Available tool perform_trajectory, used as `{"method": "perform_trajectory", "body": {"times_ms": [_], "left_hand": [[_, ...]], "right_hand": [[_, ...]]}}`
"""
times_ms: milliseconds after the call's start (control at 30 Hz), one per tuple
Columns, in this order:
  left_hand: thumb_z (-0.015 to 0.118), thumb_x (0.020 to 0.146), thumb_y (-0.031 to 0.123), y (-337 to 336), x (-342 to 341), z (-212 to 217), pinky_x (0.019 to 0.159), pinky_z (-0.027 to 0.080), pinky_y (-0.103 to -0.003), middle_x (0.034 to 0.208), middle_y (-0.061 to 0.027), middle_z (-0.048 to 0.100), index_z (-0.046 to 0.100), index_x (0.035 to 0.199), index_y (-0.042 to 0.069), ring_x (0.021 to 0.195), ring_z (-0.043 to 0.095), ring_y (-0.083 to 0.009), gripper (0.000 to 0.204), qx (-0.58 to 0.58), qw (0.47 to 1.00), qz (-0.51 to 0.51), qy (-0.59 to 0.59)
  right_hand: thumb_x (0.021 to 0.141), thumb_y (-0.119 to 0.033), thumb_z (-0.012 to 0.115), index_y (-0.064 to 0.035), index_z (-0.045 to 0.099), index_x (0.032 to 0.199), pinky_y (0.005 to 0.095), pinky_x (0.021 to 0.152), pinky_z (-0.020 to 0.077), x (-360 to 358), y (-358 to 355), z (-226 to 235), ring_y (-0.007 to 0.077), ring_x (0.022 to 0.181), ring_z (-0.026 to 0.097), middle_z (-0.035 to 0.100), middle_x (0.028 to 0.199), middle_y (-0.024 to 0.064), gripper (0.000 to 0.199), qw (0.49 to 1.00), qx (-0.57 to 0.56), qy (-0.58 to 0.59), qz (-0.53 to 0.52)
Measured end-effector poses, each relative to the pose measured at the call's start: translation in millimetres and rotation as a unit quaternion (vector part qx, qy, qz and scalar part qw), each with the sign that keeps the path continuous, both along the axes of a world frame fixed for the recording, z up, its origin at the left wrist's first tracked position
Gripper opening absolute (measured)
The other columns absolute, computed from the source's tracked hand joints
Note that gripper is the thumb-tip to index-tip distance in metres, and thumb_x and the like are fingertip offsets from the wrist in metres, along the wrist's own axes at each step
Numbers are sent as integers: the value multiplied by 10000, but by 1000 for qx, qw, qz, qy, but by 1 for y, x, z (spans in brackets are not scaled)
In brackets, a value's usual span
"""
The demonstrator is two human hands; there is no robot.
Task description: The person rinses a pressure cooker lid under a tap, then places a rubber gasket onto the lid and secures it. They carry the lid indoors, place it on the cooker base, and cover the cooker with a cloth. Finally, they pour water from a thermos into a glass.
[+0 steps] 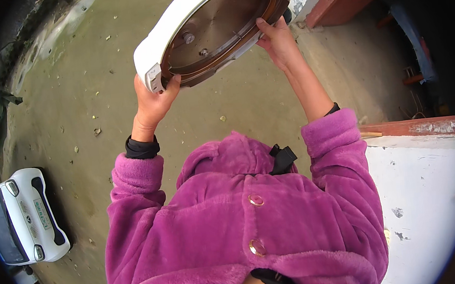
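Both my arms reach forward, holding up a large round lid that looks like a pressure cooker's, with a white outer shell. Its metal underside faces me, with a brownish ring around the rim and small valve fittings on the plate. At its near left edge, beside a grey latch-like part, my left hand grips the rim, thumb on the inner side. Over on the right edge my right hand grips the rim too, its thumb on the inside. The fingers behind the lid are mostly hidden.
A white car stands on the concrete ground to the left. Small leaves lie scattered there. On the right are a white wall with peeling paint and a doorway with reddish sills. I wear a purple fleece coat.
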State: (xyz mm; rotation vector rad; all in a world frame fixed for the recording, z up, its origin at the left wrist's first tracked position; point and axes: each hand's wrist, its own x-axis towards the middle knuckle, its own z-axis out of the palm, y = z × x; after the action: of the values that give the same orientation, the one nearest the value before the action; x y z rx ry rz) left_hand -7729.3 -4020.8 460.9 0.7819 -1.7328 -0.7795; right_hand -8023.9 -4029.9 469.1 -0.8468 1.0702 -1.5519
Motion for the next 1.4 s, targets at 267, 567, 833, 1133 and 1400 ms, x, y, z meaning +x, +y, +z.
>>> {"method": "perform_trajectory", "body": {"times_ms": [267, 567, 833, 1133, 1400], "left_hand": [[708, 618, 50, -45, 11, 89, 777, 508, -364, 1145, -131, 608, 588, 1115, 49, 936, 627, -329, 511, -345, 916, 11, -204], [706, 662, -3, -92, 1, 123, 799, 503, -341, 1134, -136, 609, 601, 1070, 14, 940, 625, -332, 421, -304, 940, 7, -156], [628, 752, -4, -116, -40, 130, 797, 496, -319, 1064, -117, 642, 610, 1069, 25, 934, 627, -321, 319, -307, 942, 18, -135], [645, 777, 42, -139, -134, 101, 841, 490, -302, 1135, -123, 641, 605, 1125, 18, 994, 641, -276, 351, -225, 963, -25, -148], [549, 916, 114, -141, -257, 60, 917, 497, -378, 1187, -166, 609, 531, 1230, -53, 1047, 614, -288, 356, 418, 821, -265, 283]], "right_hand": [[963, -168, 515, -103, 492, 1237, 337, 864, 518, -10, -41, 44, 166, 1052, 586, 580, 1163, 33, 282, 988, -154, -19, -20], [929, -107, 519, -39, 531, 1169, 321, 815, 539, -26, -64, 74, 181, 1019, 603, 607, 1098, 65, 249, 980, -190, -1, -56], [922, -64, 507, -42, 557, 1174, 254, 817, 505, -57, -64, 71, 124, 974, 593, 605, 1090, 63, 258, 935, -331, 95, -88], [914, -53, 519, -54, 560, 1175, 272, 878, 498, -137, -39, 64, 147, 1007, 587, 596, 1101, 63, 264, 936, -308, 85, -149], [891, -31, 552, 33, 531, 1090, 312, 794, 575, -246, -36, 40, 229, 914, 650, 595, 1147, 205, 211, 906, -347, -75, -232]]}}
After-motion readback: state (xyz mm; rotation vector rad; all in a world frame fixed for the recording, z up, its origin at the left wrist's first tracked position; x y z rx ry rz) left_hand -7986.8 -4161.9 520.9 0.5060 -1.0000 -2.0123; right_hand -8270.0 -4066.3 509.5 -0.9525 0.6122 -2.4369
